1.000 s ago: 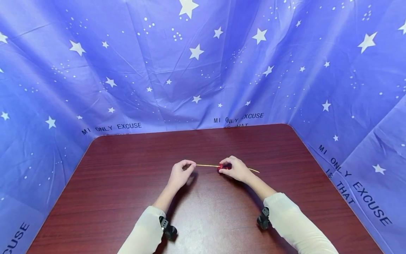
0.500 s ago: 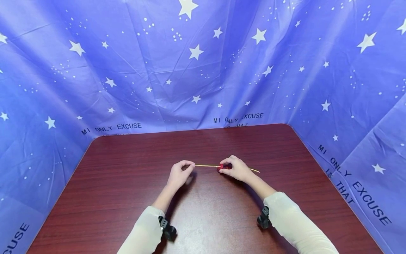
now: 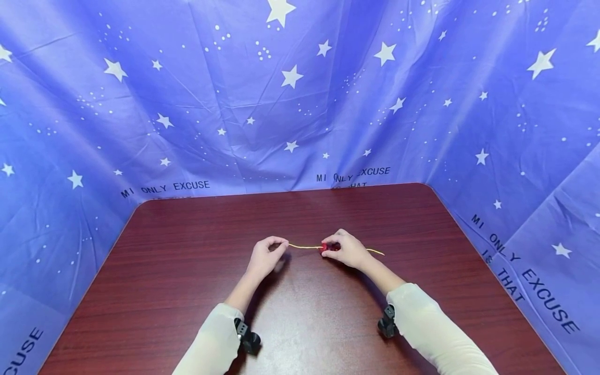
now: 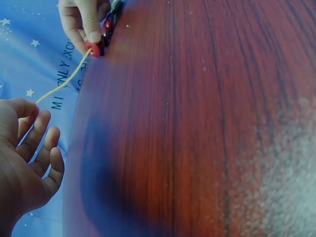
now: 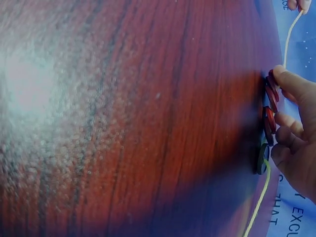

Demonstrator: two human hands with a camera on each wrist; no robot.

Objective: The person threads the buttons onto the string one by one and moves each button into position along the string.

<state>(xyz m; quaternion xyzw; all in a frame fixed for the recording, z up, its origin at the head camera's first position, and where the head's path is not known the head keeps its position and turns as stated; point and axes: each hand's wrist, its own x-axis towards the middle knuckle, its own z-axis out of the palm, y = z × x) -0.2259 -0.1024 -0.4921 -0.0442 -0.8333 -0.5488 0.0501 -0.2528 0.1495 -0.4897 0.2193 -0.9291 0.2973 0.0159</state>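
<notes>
A thin yellow cord [image 3: 304, 247] runs between my two hands, sagging slightly. My left hand [image 3: 268, 258] pinches its end between thumb and index finger, while the other fingers curl loosely, as the left wrist view shows. My right hand [image 3: 349, 251] pinches a red button-like disc [image 4: 92, 49] with the cord passing through its middle. Behind it, several more red discs [image 5: 269, 124] and a dark green disc [image 5: 263, 159] sit in a row on the cord, close along the fingers. The cord's free tail [image 3: 376, 252] extends to the right past my hand.
Both hands work over the far half of a dark red-brown wooden table [image 3: 187, 291]. Behind and beside it hangs a blue curtain [image 3: 211, 94] with white stars. A small black camera [image 3: 388, 322] is worn on each sleeve.
The cord between my hands has gone from taut to slack. My right hand has shifted slightly left with the red disc, and my left hand has stayed nearly still.
</notes>
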